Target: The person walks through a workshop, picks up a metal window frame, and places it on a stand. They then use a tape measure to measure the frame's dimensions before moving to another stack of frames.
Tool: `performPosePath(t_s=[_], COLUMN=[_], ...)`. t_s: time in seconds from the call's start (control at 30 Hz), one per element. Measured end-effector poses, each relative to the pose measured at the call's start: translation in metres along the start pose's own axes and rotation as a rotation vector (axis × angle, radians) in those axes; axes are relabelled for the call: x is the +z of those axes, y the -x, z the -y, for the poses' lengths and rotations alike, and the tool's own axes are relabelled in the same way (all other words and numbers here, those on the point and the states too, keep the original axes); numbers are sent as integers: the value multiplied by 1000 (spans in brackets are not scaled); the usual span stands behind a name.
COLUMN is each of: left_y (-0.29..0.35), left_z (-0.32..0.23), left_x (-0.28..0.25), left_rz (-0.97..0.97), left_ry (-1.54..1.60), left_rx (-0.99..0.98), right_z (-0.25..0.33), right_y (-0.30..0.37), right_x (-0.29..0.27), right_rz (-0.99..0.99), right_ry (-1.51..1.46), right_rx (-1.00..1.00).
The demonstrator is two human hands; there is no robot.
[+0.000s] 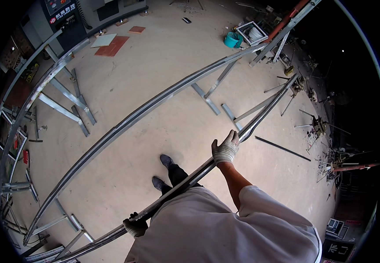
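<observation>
I carry a long grey metal bar (260, 115) that runs from the lower left to the upper right across my body. My right hand (225, 149), in a white knit glove, grips it ahead of me. My left hand (136, 225), in a dark glove, holds the same bar low beside my hip. My two dark shoes (163, 171) stand on the concrete floor below the bar.
A second long metal bar (128, 120) lies on metal trestles (71, 103) to my left. Another trestle (212, 94) stands ahead. Scrap metal pieces (321, 131) litter the right side. A teal bucket (231, 39), flat tiles (111, 46) and a machine cabinet (62, 17) are at the far end.
</observation>
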State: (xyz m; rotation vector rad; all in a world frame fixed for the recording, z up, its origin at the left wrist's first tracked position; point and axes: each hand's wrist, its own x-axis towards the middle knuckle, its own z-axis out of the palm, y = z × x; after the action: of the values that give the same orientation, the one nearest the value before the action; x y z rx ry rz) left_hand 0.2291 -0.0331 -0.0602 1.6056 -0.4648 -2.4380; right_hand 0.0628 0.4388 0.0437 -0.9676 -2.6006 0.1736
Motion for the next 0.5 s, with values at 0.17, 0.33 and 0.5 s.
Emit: performPosePath(t_s=[0.17,0.33,0.5], left_y=[-11,-13,0], left_z=[-2,-1,-1], left_x=[-7,-3,10], left_rz=[-44,-55,-52], left_ry=[0,-26,-67], left_rx=[-33,-38,-30], right_z=[-22,-34,-33], right_y=[-8,-8,-15], right_x=[6,23,23], right_rz=[-11,-97,-149], right_ry=[-24,-122,-179], right_rx=[287,297,238])
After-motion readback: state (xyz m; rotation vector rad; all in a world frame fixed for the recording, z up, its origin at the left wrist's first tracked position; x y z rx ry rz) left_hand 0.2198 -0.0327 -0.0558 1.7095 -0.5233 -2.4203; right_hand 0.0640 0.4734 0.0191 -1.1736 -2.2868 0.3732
